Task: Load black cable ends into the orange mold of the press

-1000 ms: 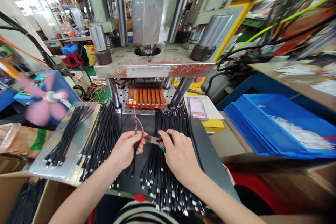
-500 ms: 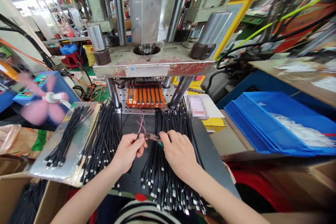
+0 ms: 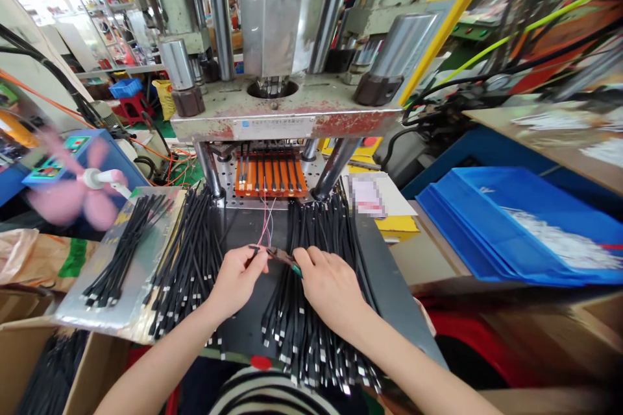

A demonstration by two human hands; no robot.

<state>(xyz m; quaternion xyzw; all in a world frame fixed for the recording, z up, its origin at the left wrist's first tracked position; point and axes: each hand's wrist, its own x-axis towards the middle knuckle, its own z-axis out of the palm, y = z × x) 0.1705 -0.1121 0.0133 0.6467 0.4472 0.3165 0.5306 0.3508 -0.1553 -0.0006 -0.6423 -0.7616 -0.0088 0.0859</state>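
My left hand (image 3: 238,282) is closed in a pinch on a black cable (image 3: 254,249), most of it hidden by the fingers. Thin red and white wires (image 3: 267,224) fan out from there toward the press. In my closed right hand (image 3: 333,288) are cutting pliers (image 3: 281,256) with green handles. Their jaws point left and reach the wires beside my left fingertips; I cannot tell whether they touch. Beneath the right hand lies a thick bundle of black cables (image 3: 311,337) with metal plugs. Another bundle (image 3: 182,272) is left of my left hand.
The press (image 3: 282,126) stands ahead, with an orange mould (image 3: 287,194) holding several black cables on its bed. More cables (image 3: 119,256) lie on a metal sheet (image 3: 131,292) at left. A pink fan (image 3: 92,178) spins behind it. Blue trays (image 3: 467,227) stand at right.
The wires now stand more to the right, leaning from my left fingertips toward the mould. My left fingers have turned slightly, and the pliers' jaws have dipped a little.
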